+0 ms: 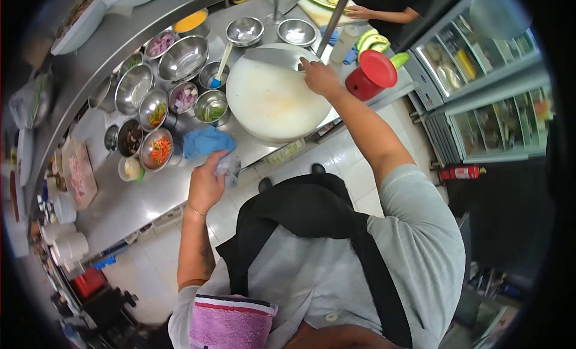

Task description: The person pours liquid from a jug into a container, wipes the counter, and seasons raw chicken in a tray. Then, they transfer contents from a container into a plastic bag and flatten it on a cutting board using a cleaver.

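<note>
My left hand (206, 184) is closed around a crumpled clear plastic bag (228, 170) at the counter's front edge. Just beyond it lies a bunched blue cloth (207, 141). My right hand (321, 77) is at the far right of a thick round white cutting board (273, 100). A broad-bladed knife (275, 56) lies flat along the board's far side, its blade reaching my right fingers. My palm hides the handle, and the fingers look curled over it.
Left of the board stand several steel bowls (183, 58), some with chopped vegetables, including carrot strips (160, 151). A red container (371, 76) stands at the right. Another person's hand (359, 12) is across the counter. Glass-fronted fridges (504, 127) line the right side.
</note>
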### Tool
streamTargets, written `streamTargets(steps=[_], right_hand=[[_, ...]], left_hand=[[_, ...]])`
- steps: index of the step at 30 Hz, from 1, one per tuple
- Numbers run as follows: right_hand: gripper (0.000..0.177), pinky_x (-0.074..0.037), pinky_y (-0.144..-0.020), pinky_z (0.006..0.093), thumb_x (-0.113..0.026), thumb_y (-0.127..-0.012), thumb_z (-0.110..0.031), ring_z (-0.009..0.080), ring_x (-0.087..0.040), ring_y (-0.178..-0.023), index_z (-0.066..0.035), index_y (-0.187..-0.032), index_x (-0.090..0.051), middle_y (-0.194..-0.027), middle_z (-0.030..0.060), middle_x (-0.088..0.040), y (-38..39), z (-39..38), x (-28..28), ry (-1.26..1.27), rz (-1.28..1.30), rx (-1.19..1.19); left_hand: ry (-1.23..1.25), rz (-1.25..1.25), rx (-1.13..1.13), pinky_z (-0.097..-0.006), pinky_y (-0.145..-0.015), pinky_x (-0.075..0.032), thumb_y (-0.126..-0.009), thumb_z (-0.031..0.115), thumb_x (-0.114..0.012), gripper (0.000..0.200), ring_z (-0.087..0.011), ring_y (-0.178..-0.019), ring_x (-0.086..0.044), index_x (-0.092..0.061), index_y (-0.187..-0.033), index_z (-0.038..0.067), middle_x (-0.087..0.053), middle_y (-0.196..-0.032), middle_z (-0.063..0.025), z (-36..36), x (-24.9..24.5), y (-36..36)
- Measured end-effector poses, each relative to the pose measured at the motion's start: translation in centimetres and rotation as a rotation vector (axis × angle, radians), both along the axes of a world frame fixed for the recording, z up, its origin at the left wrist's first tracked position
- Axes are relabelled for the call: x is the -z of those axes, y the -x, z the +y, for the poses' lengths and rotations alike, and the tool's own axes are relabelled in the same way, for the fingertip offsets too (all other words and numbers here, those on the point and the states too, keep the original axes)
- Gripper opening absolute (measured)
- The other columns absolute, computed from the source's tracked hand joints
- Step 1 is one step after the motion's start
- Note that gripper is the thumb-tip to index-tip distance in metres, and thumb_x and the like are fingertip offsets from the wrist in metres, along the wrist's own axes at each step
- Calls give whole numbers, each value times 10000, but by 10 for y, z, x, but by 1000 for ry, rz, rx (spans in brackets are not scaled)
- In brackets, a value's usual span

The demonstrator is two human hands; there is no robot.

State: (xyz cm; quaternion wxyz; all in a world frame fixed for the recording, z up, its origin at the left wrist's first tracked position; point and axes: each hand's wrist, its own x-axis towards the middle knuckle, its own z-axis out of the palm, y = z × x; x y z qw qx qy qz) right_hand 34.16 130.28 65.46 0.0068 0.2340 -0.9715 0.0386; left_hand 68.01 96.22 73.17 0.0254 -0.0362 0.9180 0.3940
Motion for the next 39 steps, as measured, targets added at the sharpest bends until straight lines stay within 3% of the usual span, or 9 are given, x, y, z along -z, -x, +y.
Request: streamTargets(steps=[3, 8, 11, 14, 18, 22, 27, 37, 39], right_hand=[[672, -585, -917, 558, -587, -978, -167, 433, -750, -1034, -68, -1622, -421, -1228, 238, -734, 27, 1, 10, -117, -54, -122], [611, -607, -878, 550, -537, -1045, -197, 437, -768, -1032, -38, -1619, -399, -1122, 249, -781, 38, 48, -72, 21, -350, -264], [547, -608, -836, 481, -618, -1061, -238, 362, -791, -983, -12, -1547, -507, -1029, 221, -795, 26, 78, -87, 299, -348, -306], [305, -514, -667, 303, -713, -1064, -214, 109, -644, -747, 29, -1246, -716, -824, 45, -716, 7, 108, -70, 1014, -537, -211], [296, -394, -510, 283, -700, -1065, -147, 100, -491, -517, -48, -800, -613, -639, -1, -559, 11, 99, -21, 1503, -691, -121], [290, -366, -444, 301, -741, -1052, -173, 105, -436, -438, -56, -810, -633, -572, -13, -516, 10, 62, -42, 1588, -745, 21], [194, -397, -533, 258, -827, -1004, -215, 39, -519, -583, -36, -968, -763, -709, -63, -617, 2, 19, -53, 1665, -678, -252], [274, -562, -691, 317, -881, -955, -247, 110, -698, -758, 8, -1033, -815, -922, 62, -816, 8, 1, -46, 1292, -710, -303], [258, -600, -804, 326, -884, -943, -215, 159, -760, -878, 14, -1037, -814, -968, 96, -832, -5, -8, 4, 1266, -475, -286]], left_hand=[[3, 95, 9, -483, -768, -591, -880, -16, -690, 448, -473, -883, -731, -707, -1311, 107, -750, -951, -253, 25, -4, 13], [-119, 191, -142, -374, -828, -594, -955, 5, -683, 376, -330, -923, -796, -700, -1327, 55, -777, -995, -208, 103, -24, 57], [-404, 178, -273, -325, -874, -582, -1003, 36, -683, 330, -198, -945, -770, -692, -1332, 28, -783, -1034, -138, 149, -32, 105], [-555, 126, -350, -304, -877, -577, -1015, 43, -690, 315, -145, -939, -725, -691, -1329, 15, -773, -1036, -98, 182, -14, 149], [-347, 179, -420, -354, -911, -592, -974, 155, -758, 386, -253, -1011, -774, -684, -1320, 1, -793, -1098, -175, 199, 61, 181], [-171, 153, -583, -414, -963, -590, -908, 305, -815, 538, -383, -1081, -767, -675, -1306, -29, -788, -1173, -241, 191, 96, 180], [-251, 95, -595, -410, -973, -586, -891, 333, -819, 577, -368, -1078, -770, -668, -1299, -47, -790, -1158, -238, 172, 108, 172], [-283, 63, -476, -428, -987, -577, -897, 326, -812, 589, -355, -1110, -760, -649, -1329, -40, -776, -1186, -242, 172, 92, 168], [-247, 33, -485, -427, -995, -575, -897, 329, -814, 603, -360, -1121, -757, -641, -1345, -36, -773, -1199, -243, 178, 84, 161]])
